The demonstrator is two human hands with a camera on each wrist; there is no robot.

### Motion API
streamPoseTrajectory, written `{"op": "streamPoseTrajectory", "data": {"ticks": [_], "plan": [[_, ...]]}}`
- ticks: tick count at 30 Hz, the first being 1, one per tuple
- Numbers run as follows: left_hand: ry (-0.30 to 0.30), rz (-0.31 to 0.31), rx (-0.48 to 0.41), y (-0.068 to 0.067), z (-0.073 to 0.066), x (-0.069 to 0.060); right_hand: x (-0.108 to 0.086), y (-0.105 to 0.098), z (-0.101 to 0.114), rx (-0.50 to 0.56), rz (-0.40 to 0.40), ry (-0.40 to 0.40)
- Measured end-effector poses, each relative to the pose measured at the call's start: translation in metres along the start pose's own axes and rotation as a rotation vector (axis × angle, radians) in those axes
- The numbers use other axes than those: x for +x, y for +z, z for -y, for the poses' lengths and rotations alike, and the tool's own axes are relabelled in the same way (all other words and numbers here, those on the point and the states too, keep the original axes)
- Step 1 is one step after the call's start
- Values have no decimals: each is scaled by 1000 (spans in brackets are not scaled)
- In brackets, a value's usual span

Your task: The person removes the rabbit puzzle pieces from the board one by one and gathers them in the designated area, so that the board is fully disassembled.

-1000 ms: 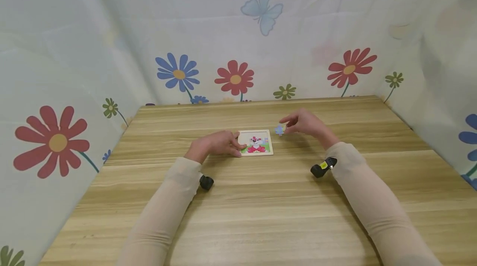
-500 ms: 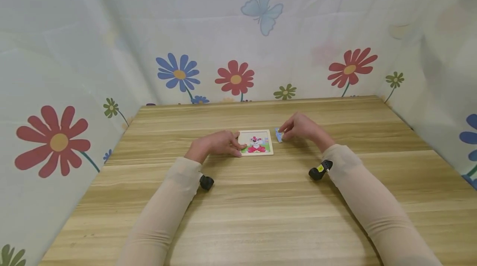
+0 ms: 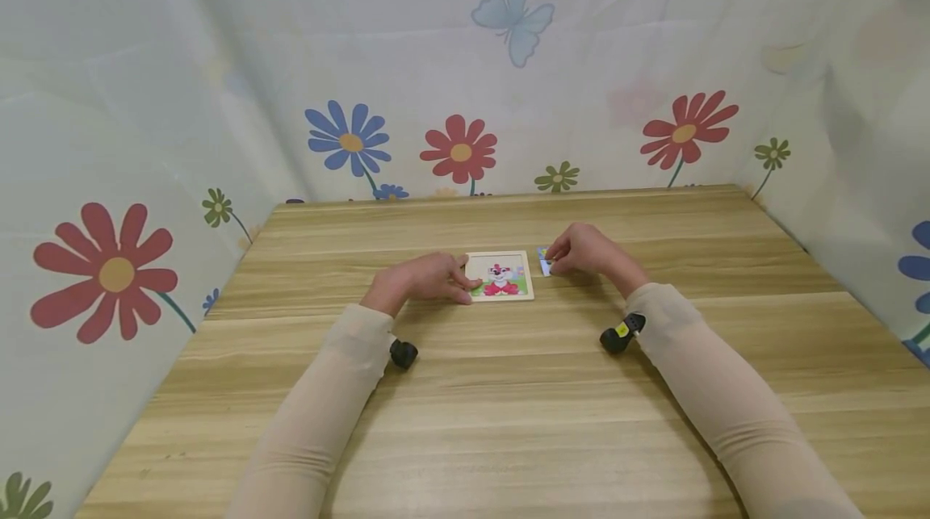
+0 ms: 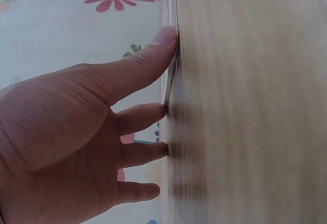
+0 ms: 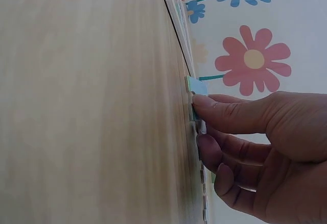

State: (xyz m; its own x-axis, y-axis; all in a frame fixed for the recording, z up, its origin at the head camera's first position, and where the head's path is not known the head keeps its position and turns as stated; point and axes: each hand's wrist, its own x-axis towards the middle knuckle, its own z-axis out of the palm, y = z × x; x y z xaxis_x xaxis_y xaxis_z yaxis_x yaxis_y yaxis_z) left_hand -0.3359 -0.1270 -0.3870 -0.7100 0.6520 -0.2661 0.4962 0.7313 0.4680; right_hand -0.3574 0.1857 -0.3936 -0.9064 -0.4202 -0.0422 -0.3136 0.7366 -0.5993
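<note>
A square puzzle board with a pale wooden rim lies flat on the table, a pink-and-white animal picture in its lower part. My left hand rests at its left side; in the left wrist view the hand has its thumb and fingers extended, touching the board's edge. Just right of the board, my right hand pinches a blue puzzle piece low at the table. The right wrist view shows the thumb of the right hand on a light-blue piece; the fingertips partly hide what they hold.
Several thin pieces lie in a line beyond the right fingers in the right wrist view. The wooden table reaches back to a white cloth printed with flowers. A black camera sits on each wrist.
My right hand has moved slightly toward me and lower, with the blue piece now flatter beside the board. The left hand and the board have stayed in place.
</note>
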Motion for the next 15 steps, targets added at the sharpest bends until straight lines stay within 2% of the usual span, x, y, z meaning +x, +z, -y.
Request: {"op": "streamPoseTrajectory", "data": {"ticks": [15], "plan": [[3, 9, 19, 0, 3, 2, -1, 0, 0, -59, 5, -18]]}}
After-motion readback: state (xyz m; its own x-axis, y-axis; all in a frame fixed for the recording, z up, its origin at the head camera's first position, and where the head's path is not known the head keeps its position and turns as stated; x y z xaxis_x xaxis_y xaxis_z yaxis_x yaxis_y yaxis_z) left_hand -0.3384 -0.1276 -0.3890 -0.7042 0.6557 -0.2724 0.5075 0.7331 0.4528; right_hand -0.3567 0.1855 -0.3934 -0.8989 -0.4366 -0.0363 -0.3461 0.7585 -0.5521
